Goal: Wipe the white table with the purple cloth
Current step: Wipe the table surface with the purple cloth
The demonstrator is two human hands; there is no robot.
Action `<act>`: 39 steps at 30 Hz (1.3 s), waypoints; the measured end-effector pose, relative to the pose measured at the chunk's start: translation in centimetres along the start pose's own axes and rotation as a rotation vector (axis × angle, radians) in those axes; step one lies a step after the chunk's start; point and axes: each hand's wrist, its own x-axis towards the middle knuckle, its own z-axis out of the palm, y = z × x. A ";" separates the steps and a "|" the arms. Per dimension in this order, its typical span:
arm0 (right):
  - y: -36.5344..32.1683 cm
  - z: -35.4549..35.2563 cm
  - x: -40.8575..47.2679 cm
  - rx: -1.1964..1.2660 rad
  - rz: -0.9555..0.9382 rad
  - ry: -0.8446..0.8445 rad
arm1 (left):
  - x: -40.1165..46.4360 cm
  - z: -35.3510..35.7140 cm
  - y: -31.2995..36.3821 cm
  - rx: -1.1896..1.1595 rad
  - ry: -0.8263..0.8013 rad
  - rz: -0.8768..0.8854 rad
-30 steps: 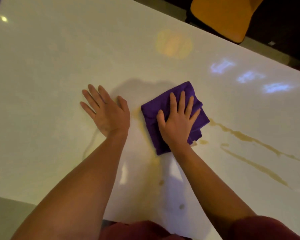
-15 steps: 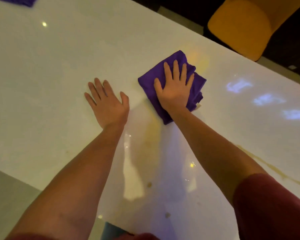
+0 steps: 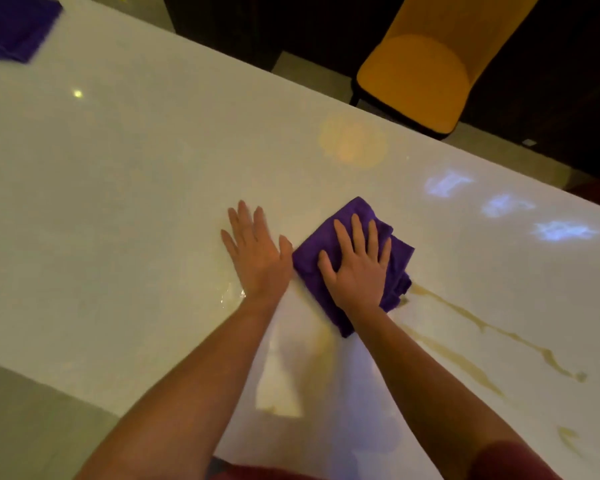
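Observation:
A folded purple cloth (image 3: 400,258) lies on the white table (image 3: 118,209) near its middle. My right hand (image 3: 355,268) presses flat on top of the cloth with fingers spread, covering much of it. Flat on the bare tabletop just left of the cloth rests my left hand (image 3: 257,252), its thumb almost touching the cloth's edge. Brownish-yellow liquid streaks (image 3: 465,317) run from the cloth's right corner toward the right and near edge.
A second purple cloth (image 3: 14,26) lies at the table's far left corner. A yellow chair (image 3: 426,67) stands beyond the far edge. Light reflections (image 3: 506,206) glare on the right side. The near table edge (image 3: 84,393) runs diagonally at the lower left.
My right hand pushed the cloth away across the table, then pulled it back toward me and the streaks. My left hand stayed flat beside it.

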 end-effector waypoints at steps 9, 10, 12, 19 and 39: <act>-0.6 -2.4 18.4 0.066 0.125 0.062 | -0.3 4.9 1.1 0.181 0.006 -0.052; -0.7 -2.6 19.4 0.070 0.126 0.058 | -0.3 4.8 1.2 0.176 -0.003 -0.055; -0.9 -2.4 19.6 0.051 0.115 0.052 | -0.2 4.7 1.3 0.180 -0.011 -0.054; 2.2 -1.3 4.7 0.036 0.096 0.060 | -0.1 4.1 1.2 0.144 -0.062 -0.071; 7.7 -3.2 8.3 0.087 0.323 0.102 | -0.4 4.4 1.3 0.233 -0.020 -0.038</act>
